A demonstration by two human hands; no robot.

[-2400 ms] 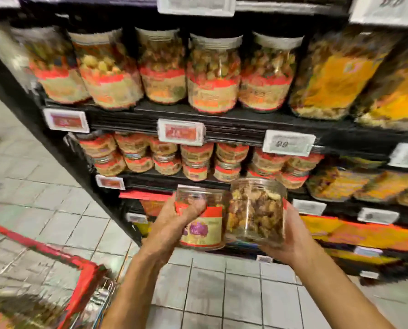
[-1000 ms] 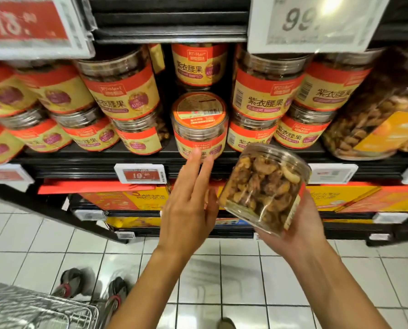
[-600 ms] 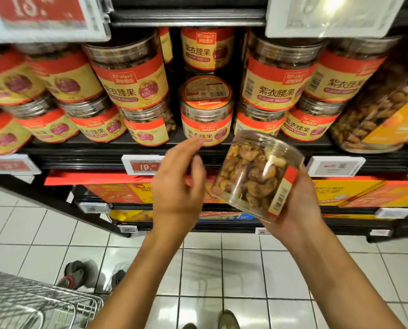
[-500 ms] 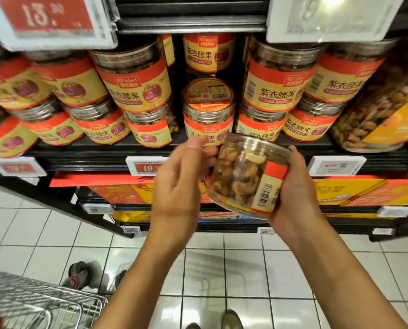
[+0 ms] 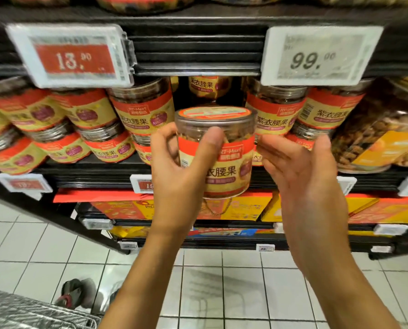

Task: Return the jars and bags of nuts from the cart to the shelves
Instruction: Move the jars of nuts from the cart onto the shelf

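A clear plastic jar of nuts (image 5: 224, 162) with a red and yellow label stands upright in the air in front of a gap in the middle shelf (image 5: 91, 166). My left hand (image 5: 181, 172) grips the jar, thumb across its front and fingers round its left side. My right hand (image 5: 302, 172) is just right of the jar with straight, spread fingers; whether its fingertips touch the jar I cannot tell. Behind the jar, the gap between stacked jars holds another jar (image 5: 201, 85) deep at the back.
Stacked jars of the same kind (image 5: 141, 110) fill the shelf left and right of the gap. Large nut containers (image 5: 376, 141) stand at the right. Price tags (image 5: 70, 55) hang from the shelf above. Boxes (image 5: 243, 207) fill lower shelves. The cart's wire edge (image 5: 32, 312) is at bottom left.
The jar passed from my right hand to my left and turned upright, label facing me. It rose toward the shelf gap. My right hand let go and opened.
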